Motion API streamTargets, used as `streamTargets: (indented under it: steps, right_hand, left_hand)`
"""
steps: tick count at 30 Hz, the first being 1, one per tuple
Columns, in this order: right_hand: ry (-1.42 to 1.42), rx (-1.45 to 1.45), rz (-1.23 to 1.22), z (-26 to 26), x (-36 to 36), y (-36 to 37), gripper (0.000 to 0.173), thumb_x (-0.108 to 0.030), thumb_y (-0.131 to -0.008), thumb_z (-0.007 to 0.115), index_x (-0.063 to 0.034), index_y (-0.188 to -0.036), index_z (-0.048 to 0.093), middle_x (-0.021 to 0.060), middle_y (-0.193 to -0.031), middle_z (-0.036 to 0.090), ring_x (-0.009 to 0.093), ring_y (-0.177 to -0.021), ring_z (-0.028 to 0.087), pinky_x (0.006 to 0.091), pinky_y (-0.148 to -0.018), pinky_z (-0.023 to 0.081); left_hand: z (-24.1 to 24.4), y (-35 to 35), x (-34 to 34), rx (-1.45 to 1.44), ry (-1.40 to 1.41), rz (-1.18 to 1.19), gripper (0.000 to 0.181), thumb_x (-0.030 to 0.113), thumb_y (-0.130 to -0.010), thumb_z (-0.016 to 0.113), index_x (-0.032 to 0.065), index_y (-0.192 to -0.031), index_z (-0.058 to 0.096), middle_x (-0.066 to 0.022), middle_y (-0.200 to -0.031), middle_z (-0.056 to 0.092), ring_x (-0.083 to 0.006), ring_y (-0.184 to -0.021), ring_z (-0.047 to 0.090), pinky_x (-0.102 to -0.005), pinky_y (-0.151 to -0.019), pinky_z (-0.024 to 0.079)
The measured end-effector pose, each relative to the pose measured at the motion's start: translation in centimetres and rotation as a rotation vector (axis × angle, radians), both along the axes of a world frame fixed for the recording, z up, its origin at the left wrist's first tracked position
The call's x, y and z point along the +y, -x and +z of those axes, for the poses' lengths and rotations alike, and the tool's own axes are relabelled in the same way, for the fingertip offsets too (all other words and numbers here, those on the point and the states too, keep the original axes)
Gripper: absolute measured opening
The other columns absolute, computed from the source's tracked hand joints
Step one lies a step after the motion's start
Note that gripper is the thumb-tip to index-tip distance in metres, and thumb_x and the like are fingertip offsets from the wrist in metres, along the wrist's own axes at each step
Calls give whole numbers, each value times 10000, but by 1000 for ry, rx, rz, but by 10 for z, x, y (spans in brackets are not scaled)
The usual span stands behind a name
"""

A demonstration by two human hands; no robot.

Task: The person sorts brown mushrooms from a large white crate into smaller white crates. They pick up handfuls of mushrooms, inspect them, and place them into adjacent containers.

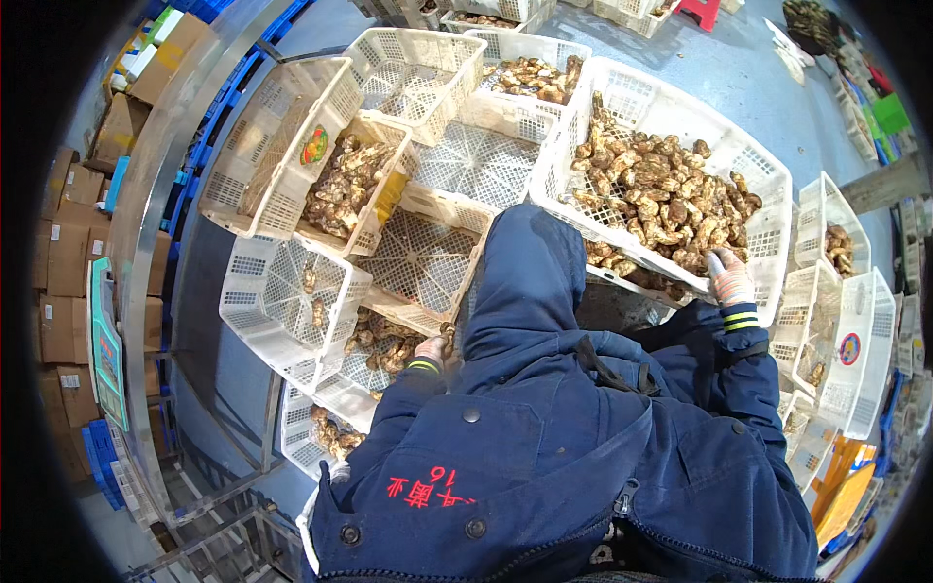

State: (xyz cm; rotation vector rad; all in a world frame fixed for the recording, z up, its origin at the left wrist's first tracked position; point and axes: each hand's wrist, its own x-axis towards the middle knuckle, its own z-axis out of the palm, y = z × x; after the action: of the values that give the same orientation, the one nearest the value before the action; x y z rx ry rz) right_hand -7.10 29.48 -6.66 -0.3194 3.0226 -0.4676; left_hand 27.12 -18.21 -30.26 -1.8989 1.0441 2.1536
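Note:
My left hand (431, 350) is pinched around a brown mushroom (447, 337) above a white plastic crate (350, 386) that has several mushrooms (386, 350) in it. At the near wall of a large white perforated crate (765, 211), my gloved right hand (730, 280) reaches over the rim, its fingertips against the heap of matsutake-like mushrooms (663, 197). Whether those fingers grip one is hidden. Just below that crate, more mushrooms (612, 261) show in a lower container. Beside my left hand stands a dirty mesh crate (423, 251).
More crates surround me: one with dark mushrooms (346, 186), one with a few mushrooms (248, 321), and stacked crates (856, 350) at right. A metal frame (157, 218) runs along the left, before cardboard boxes (65, 262). A red stool (703, 11) stands at the far edge.

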Motion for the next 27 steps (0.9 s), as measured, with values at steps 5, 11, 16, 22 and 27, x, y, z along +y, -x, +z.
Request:
streamTargets:
  steps: [5, 11, 16, 22, 27]
  right_hand:
    - [109, -8, 31, -24, 15, 8, 273, -379, -844, 541, -157, -976, 630, 163, -752, 627, 328, -713, 613, 393, -653, 469]
    - [7, 85, 58, -19, 13, 9, 245, -308, -842, 567, -124, -986, 639, 138, -680, 621, 265, -614, 602, 352, -602, 470]
    - [21, -18, 23, 1, 1, 3, 269, -324, -847, 536, -124, -1001, 630, 168, -825, 642, 326, -751, 617, 386, -680, 474]
    - [113, 46, 151, -45, 39, 16, 269, -334, -850, 545, -119, -992, 625, 180, -885, 635, 342, -819, 607, 383, -722, 472]
    - [-77, 40, 153, -23, 20, 10, 230, -295, -854, 527, -150, -1011, 615, 157, -884, 638, 338, -800, 608, 393, -715, 477]
  left_hand:
    - [2, -1, -3, 44, 43, -46, 153, 165, -835, 600, 61, -945, 624, -80, -864, 637, -222, -726, 604, -362, -602, 541]
    - [20, 8, 3, -39, -1, -38, 152, 174, -823, 612, 104, -954, 642, -45, -894, 622, -215, -828, 571, -413, -682, 510]
    - [26, 12, 7, -48, 29, -63, 151, 152, -806, 621, 77, -936, 635, -77, -829, 620, -233, -713, 593, -405, -614, 515]
    - [-1, 0, -8, 31, -63, -81, 171, 155, -788, 650, 58, -922, 610, -86, -806, 597, -255, -696, 608, -415, -637, 517]
    - [-12, -17, -14, 109, 213, -137, 195, 93, -795, 582, 26, -973, 626, -87, -818, 639, -222, -719, 618, -375, -571, 524]
